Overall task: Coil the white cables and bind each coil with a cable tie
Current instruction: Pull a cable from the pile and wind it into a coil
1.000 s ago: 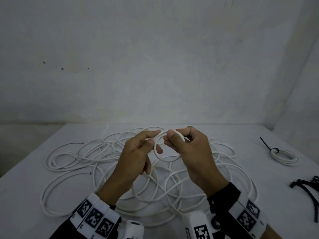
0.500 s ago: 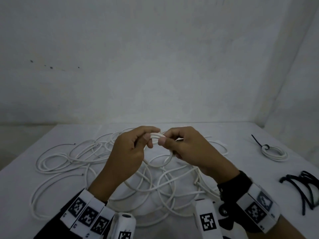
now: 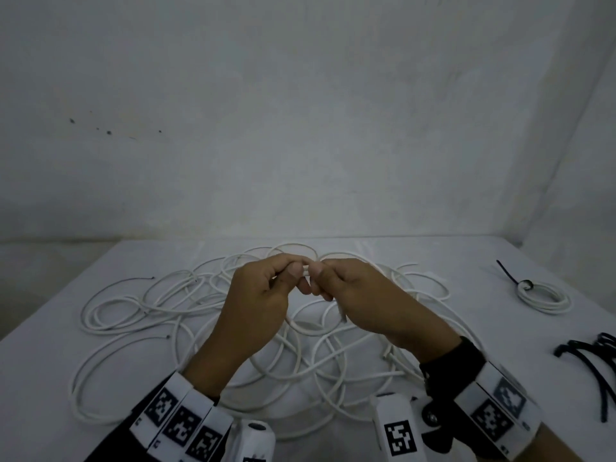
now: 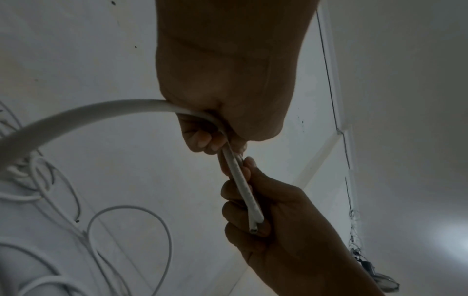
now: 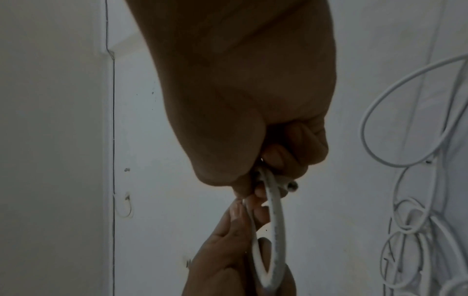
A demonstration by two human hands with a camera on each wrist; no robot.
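White tabletop (image 3: 50, 378) fills the lower half of the head view, backed by bare pale walls. Nearest, at six o'clock, both wrists carry marker bands. Just beyond them the left hand (image 3: 256, 295) and right hand (image 3: 363, 295) meet thumb to thumb above the middle of the surface, each with fingers curled round the same white cable (image 4: 240, 180). The left wrist view shows its cut end lying along the right palm, pointing back toward the right wrist, while the long run arcs out of the left fist toward nine o'clock and drops to the loose cable tangle (image 3: 166, 301) sprawled under and beyond the hands. The right wrist view shows a small narrow loop pinched between the two hands, its long axis running hand to hand. I judge the next turn depends on the left hand feeding slack from that nine o'clock side into the loop. Farther off, at two o'clock, lies a finished coil (image 3: 543, 296) bound with a black tie; spare black cable ties (image 3: 593, 365) sit at three o'clock.
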